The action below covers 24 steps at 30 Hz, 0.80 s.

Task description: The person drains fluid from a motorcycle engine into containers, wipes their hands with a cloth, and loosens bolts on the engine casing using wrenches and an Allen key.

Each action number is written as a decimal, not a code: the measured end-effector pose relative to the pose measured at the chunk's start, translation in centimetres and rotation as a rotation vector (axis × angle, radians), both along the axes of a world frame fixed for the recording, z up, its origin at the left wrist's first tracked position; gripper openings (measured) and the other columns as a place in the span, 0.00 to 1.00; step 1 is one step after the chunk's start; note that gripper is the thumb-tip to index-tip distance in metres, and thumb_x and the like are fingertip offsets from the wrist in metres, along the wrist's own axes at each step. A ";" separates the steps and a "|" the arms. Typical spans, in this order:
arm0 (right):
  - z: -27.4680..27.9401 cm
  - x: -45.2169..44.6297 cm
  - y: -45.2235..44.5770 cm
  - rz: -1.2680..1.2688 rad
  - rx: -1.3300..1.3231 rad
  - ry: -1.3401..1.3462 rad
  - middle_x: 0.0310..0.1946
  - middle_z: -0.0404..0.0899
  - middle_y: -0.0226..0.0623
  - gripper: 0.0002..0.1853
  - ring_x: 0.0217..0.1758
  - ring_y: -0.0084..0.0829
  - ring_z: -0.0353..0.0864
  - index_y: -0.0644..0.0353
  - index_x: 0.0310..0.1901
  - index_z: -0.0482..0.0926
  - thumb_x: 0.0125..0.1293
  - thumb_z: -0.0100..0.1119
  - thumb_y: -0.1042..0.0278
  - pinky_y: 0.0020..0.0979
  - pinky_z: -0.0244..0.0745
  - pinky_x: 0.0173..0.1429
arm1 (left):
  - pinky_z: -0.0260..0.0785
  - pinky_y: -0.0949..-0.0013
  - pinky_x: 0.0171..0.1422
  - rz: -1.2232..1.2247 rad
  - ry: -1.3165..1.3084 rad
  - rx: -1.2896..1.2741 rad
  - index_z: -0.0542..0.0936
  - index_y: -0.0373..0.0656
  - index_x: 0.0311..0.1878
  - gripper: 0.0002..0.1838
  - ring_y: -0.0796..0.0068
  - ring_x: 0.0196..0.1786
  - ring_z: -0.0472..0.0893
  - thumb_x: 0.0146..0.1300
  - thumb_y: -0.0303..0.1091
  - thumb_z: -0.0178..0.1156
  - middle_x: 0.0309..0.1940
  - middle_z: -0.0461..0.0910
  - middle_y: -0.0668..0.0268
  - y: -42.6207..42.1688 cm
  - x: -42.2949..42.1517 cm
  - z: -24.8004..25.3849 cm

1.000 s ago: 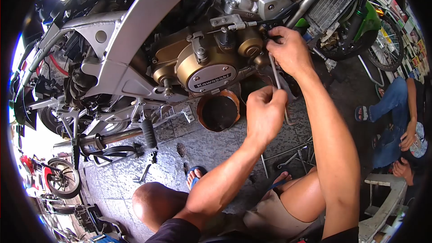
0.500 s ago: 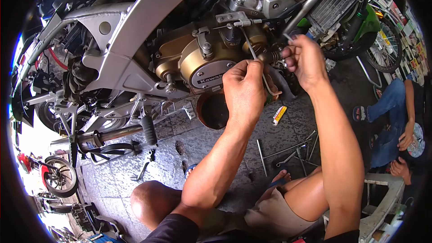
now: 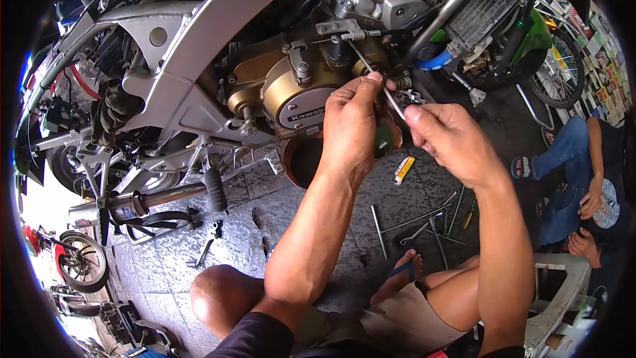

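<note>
A thin metal rod (image 3: 360, 57) slants down from the bracket beside the gold engine cover (image 3: 275, 93). My left hand (image 3: 351, 119) closes on the rod with thumb and fingers, in front of the cover. Lower along the same line, my right hand (image 3: 450, 139) pinches a light metal length (image 3: 395, 103); its fingers hide the lower end. Whether this is one rod or two pieces meeting, I cannot tell. The engine's round badge plate (image 3: 305, 113) is partly behind my left hand. Beneath the engine sits a brown-rimmed basin (image 3: 289, 166) with dark contents.
A yellow-and-white tube (image 3: 404, 170) lies on the floor, with several metal wrenches (image 3: 434, 222) nearer my foot. The silver frame (image 3: 199, 46) crosses the upper left. Another person in jeans (image 3: 570, 159) sits at right, by a white metal stand (image 3: 563, 275). A red-trimmed wheel (image 3: 83, 262) is at far left.
My right hand has come down and left, from holding a small metal piece raised apart to gripping below my left hand. The rod's bent lower end, seen before, is now hidden.
</note>
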State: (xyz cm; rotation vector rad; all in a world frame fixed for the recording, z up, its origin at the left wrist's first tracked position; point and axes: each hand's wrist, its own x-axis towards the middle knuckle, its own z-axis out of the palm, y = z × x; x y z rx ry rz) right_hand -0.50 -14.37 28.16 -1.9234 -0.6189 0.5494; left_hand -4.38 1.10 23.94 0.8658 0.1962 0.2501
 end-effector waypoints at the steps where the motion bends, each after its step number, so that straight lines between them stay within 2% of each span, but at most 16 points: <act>1: -0.4 -0.2 0.7 -0.022 0.006 -0.144 0.19 0.75 0.28 0.22 0.20 0.28 0.74 0.61 0.24 0.77 0.65 0.59 0.50 0.33 0.68 0.24 | 0.68 0.75 0.38 0.010 0.006 -0.026 0.79 0.38 0.37 0.13 0.78 0.30 0.76 0.71 0.38 0.52 0.27 0.78 0.67 0.0 0.1 -0.1; 2: -0.2 -0.8 0.9 -0.024 0.002 -0.144 0.19 0.75 0.28 0.22 0.20 0.28 0.74 0.61 0.24 0.77 0.65 0.59 0.50 0.33 0.68 0.24 | 0.69 0.75 0.37 0.018 0.013 -0.051 0.79 0.38 0.37 0.13 0.78 0.29 0.76 0.70 0.37 0.53 0.27 0.77 0.67 0.1 0.3 -0.4; 4: 0.6 -2.6 2.0 -0.224 -0.274 -1.001 0.20 0.78 0.36 0.16 0.21 0.38 0.78 0.60 0.23 0.76 0.61 0.63 0.58 0.37 0.71 0.26 | 0.69 0.75 0.36 -0.019 -0.005 -0.112 0.79 0.37 0.37 0.11 0.78 0.29 0.75 0.69 0.36 0.56 0.26 0.77 0.67 0.2 0.6 -1.0; 5: 1.0 -3.1 2.5 -0.243 -0.248 -1.071 0.22 0.79 0.40 0.12 0.24 0.44 0.80 0.59 0.22 0.75 0.56 0.64 0.62 0.42 0.73 0.28 | 0.69 0.74 0.35 0.007 -0.004 -0.134 0.79 0.37 0.37 0.11 0.78 0.28 0.75 0.68 0.36 0.58 0.26 0.77 0.67 0.1 0.6 -0.9; 6: 1.1 -3.6 2.8 -0.246 -0.256 -1.001 0.20 0.77 0.41 0.16 0.22 0.43 0.79 0.59 0.23 0.76 0.58 0.65 0.56 0.40 0.71 0.26 | 0.70 0.74 0.34 0.030 -0.002 -0.155 0.79 0.37 0.37 0.10 0.77 0.28 0.75 0.67 0.36 0.59 0.26 0.76 0.68 0.2 0.7 -0.8; 8: 1.6 -4.1 2.9 -0.207 -0.188 -0.509 0.16 0.74 0.35 0.21 0.17 0.34 0.74 0.58 0.22 0.75 0.61 0.64 0.49 0.34 0.67 0.23 | 0.70 0.73 0.33 0.029 -0.017 -0.161 0.79 0.37 0.37 0.10 0.77 0.27 0.74 0.67 0.36 0.61 0.27 0.76 0.68 0.8 0.7 -0.8; 10: 1.2 -3.0 2.2 -0.286 0.183 0.396 0.17 0.71 0.27 0.24 0.15 0.23 0.66 0.57 0.23 0.76 0.63 0.62 0.42 0.27 0.60 0.21 | 0.62 0.76 0.28 0.023 0.009 -0.087 0.78 0.39 0.30 0.14 0.82 0.23 0.69 0.66 0.39 0.62 0.23 0.75 0.70 1.2 0.7 -0.8; 11: 1.5 -3.2 2.0 -0.255 0.255 0.571 0.20 0.71 0.23 0.21 0.19 0.16 0.63 0.55 0.25 0.76 0.63 0.64 0.45 0.22 0.56 0.23 | 0.63 0.75 0.29 0.044 -0.011 -0.085 0.79 0.36 0.33 0.14 0.82 0.23 0.70 0.67 0.39 0.60 0.23 0.76 0.67 1.0 0.6 -0.6; 12: 1.4 -3.2 2.2 -0.259 0.249 0.571 0.20 0.71 0.23 0.21 0.19 0.16 0.63 0.55 0.25 0.76 0.63 0.64 0.45 0.22 0.56 0.23 | 0.63 0.75 0.29 0.043 -0.010 -0.092 0.79 0.36 0.33 0.14 0.82 0.23 0.70 0.67 0.39 0.60 0.23 0.76 0.67 1.1 0.5 -0.5; 14: -0.1 -3.3 2.9 -0.098 0.320 0.280 0.22 0.73 0.25 0.17 0.22 0.16 0.65 0.58 0.27 0.76 0.62 0.67 0.54 0.21 0.58 0.26 | 0.69 0.73 0.31 -0.036 -0.026 -0.097 0.79 0.35 0.39 0.13 0.78 0.27 0.73 0.68 0.38 0.59 0.28 0.78 0.65 1.2 0.4 -0.3; 15: -2.2 -3.1 3.5 -0.140 0.341 -0.053 0.22 0.73 0.26 0.10 0.25 0.16 0.66 0.60 0.29 0.77 0.60 0.68 0.66 0.23 0.62 0.28 | 0.69 0.74 0.31 -0.050 -0.034 -0.126 0.79 0.35 0.39 0.15 0.77 0.28 0.74 0.69 0.40 0.57 0.28 0.78 0.65 1.0 0.6 -0.5; 16: -1.9 -3.5 3.6 -0.201 0.088 -0.333 0.22 0.74 0.30 0.06 0.25 0.19 0.70 0.62 0.34 0.77 0.57 0.65 0.73 0.28 0.67 0.30 | 0.66 0.77 0.26 -0.042 -0.016 -0.202 0.79 0.35 0.34 0.14 0.80 0.22 0.72 0.68 0.38 0.59 0.24 0.77 0.65 0.7 0.4 0.2; 18: -1.3 -3.5 3.6 -0.200 -0.145 -1.012 0.24 0.77 0.35 0.06 0.26 0.23 0.74 0.62 0.36 0.77 0.56 0.63 0.75 0.30 0.70 0.32 | 0.67 0.75 0.24 0.034 -0.036 -0.212 0.78 0.36 0.33 0.14 0.80 0.21 0.73 0.67 0.39 0.61 0.22 0.76 0.65 0.3 1.1 -0.2; 19: -1.0 -3.0 3.1 -0.208 -0.156 -1.010 0.24 0.77 0.35 0.06 0.26 0.23 0.74 0.62 0.36 0.77 0.56 0.63 0.75 0.30 0.70 0.32 | 0.67 0.75 0.24 0.020 -0.016 -0.259 0.78 0.37 0.32 0.13 0.79 0.21 0.73 0.65 0.39 0.63 0.21 0.76 0.66 0.4 1.2 -0.2; 21: -0.4 -1.1 1.0 0.037 -0.149 -0.542 0.23 0.68 0.25 0.06 0.24 0.15 0.63 0.63 0.36 0.76 0.55 0.61 0.79 0.23 0.60 0.28 | 0.66 0.76 0.24 0.022 0.035 -0.191 0.79 0.38 0.33 0.15 0.80 0.20 0.72 0.67 0.41 0.60 0.21 0.77 0.66 0.4 1.2 -0.3; 24: -5.7 5.0 -4.8 -0.025 -0.243 -0.207 0.24 0.72 0.25 0.05 0.25 0.17 0.68 0.63 0.36 0.78 0.57 0.59 0.76 0.22 0.63 0.29 | 0.66 0.76 0.24 0.021 0.062 -0.129 0.80 0.38 0.34 0.16 0.81 0.19 0.70 0.69 0.43 0.58 0.21 0.78 0.65 0.7 1.0 -0.2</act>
